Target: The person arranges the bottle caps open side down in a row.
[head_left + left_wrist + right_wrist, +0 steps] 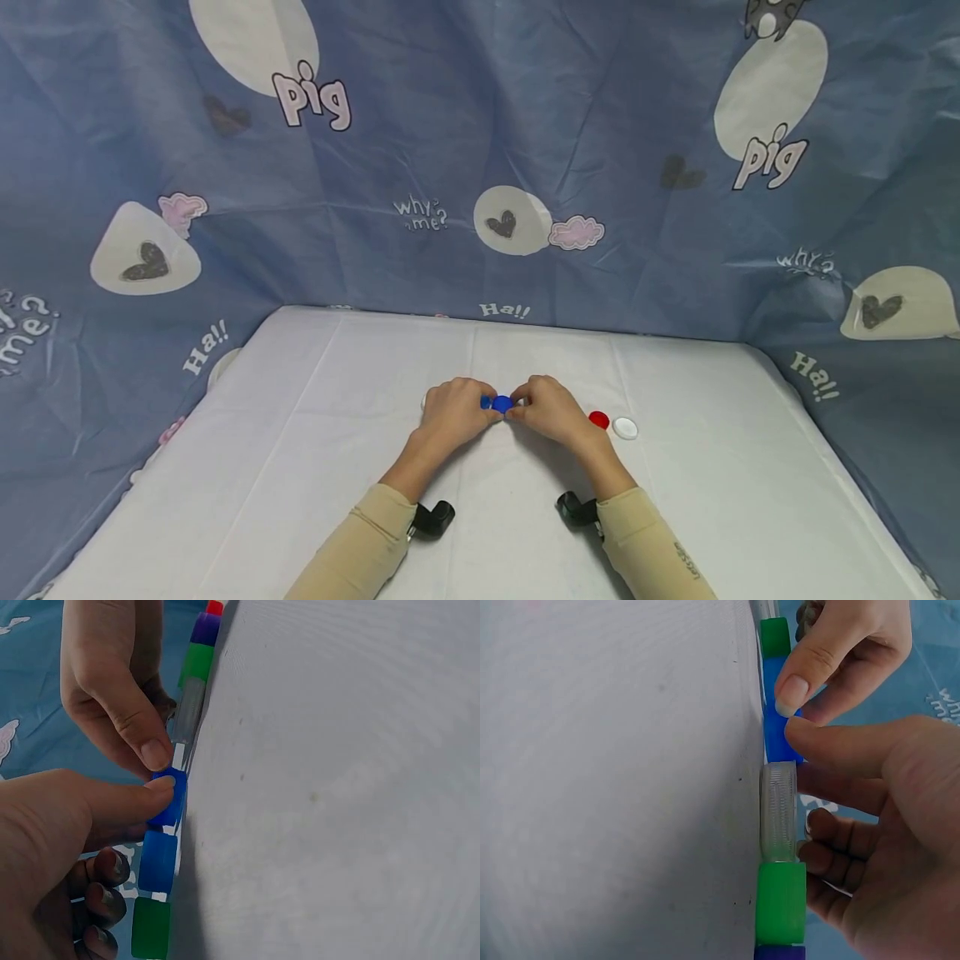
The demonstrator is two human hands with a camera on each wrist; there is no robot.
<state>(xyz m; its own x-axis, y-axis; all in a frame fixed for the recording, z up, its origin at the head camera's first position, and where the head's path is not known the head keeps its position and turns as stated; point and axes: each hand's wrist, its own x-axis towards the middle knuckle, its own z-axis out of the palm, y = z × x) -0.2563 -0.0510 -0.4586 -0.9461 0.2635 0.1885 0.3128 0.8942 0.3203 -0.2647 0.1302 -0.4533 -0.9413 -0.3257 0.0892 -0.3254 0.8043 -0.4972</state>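
Left hand (456, 410) and right hand (551, 408) pinch dark blue cap (502, 405) from opposite sides, between paler blue cap (157, 861) and clear cap (778, 814), on white tabletop (510, 542). Likely light, stiff, slick; best held by rim.

Cap (502, 404) between opposing fingers (150, 797)

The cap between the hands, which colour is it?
The cap is deep blue, seen best in the head view.
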